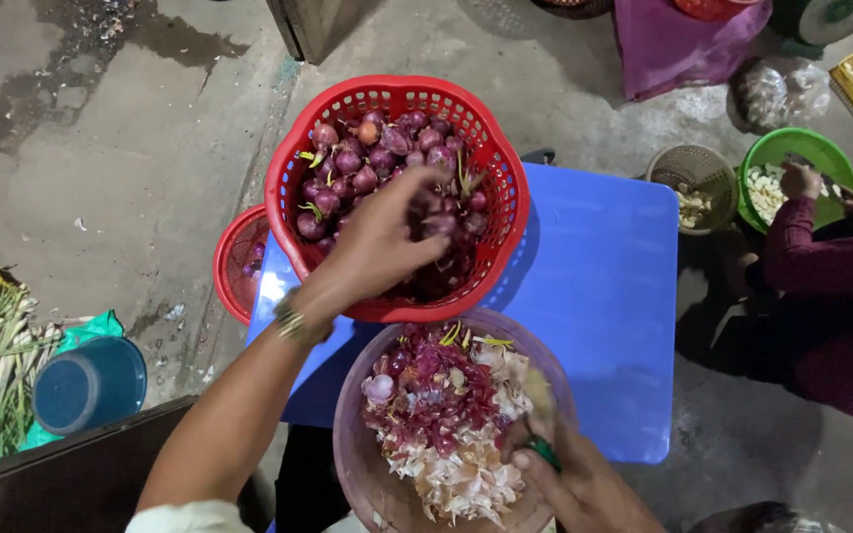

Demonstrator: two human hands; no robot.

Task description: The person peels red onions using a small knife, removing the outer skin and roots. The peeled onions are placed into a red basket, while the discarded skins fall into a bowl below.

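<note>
Near you, your right hand [584, 484] grips a green-handled tool over the pink bowl [348, 415] of peels; farther, your left hand [382, 242] reaches, fingers curled, into the red basket [293, 158] – whether it holds one I cannot tell; the small red onions [357, 158] look firm, light, slippery-skinned, so pinch around the middle

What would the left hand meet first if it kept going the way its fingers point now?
Probably the red onions heaped in the red basket: the left hand is over that pile, fingers angled into it. Whether they touch already is unclear.

stained concrete floor [130, 148], blue table [604, 296]
</note>
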